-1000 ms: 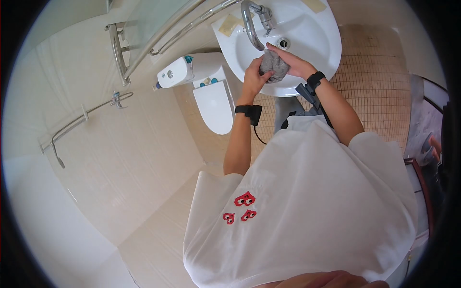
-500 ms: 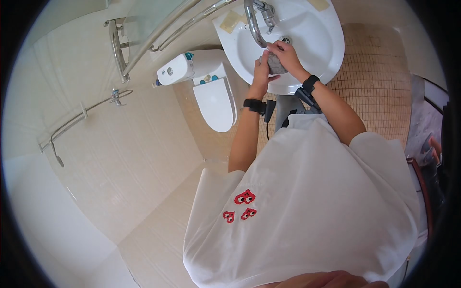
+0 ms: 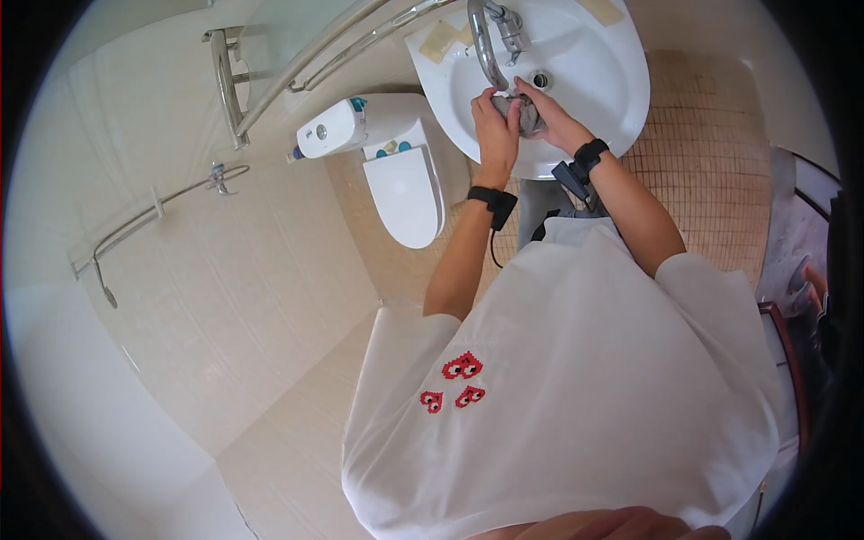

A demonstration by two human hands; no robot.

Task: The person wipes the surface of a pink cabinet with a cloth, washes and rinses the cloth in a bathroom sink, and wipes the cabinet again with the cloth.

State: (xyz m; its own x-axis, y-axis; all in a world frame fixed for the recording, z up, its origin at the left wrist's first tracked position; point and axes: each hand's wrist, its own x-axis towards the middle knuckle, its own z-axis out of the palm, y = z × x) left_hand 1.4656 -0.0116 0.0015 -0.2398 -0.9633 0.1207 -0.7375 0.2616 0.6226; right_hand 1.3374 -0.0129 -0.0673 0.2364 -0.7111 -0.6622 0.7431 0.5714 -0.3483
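We observe both hands together over the near part of the white sink, with a gray cloth between them. The left hand is closed on the left side of the cloth, its thumb lying across the top. The right hand is closed on the other side, fingers pointing toward the spout. The cloth is bunched small; our view of it is partly blocked by the fingers, so it is probably folded over, though we cannot confirm this.

The curved chrome faucet ends just beside the fingertips and the cloth. We note the round drain near the right hand, and yellowish tape on the sink's far left corner.

Each wrist carries a black band: the left band has a cable hanging from it, and the right band sits near the sink's front rim. To the left of the sink we record a white toilet, lid down. To the right we see a floor of small tan tiles.
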